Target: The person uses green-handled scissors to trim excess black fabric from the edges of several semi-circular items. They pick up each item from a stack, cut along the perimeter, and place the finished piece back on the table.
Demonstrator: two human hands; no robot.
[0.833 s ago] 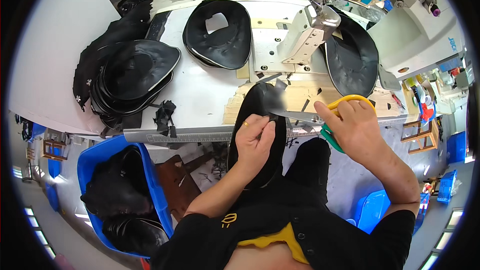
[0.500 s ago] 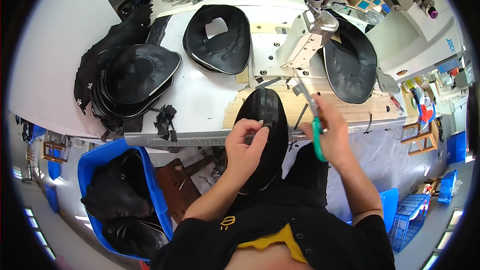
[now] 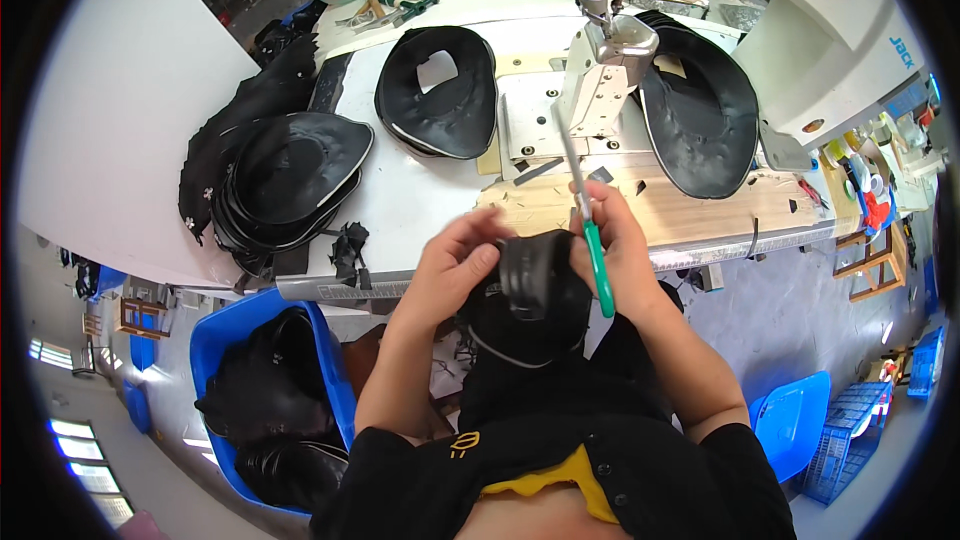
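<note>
Hands meet over a black leather piece (image 3: 528,305) at the near edge of the sewing table (image 3: 420,195). The left hand (image 3: 455,265) pinches its upper edge, while the right hand (image 3: 612,250) closes around green-handled scissors (image 3: 588,222), blades apparently pointing up toward the sewing machine (image 3: 640,30).

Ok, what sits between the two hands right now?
In the head view, a folded black leather piece is pinched between the left hand and the right hand, which also holds green-handled scissors.

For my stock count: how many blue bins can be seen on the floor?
3: one blue bin under the table at left, another at lower right, a crate beside it. More may be hidden.
</note>
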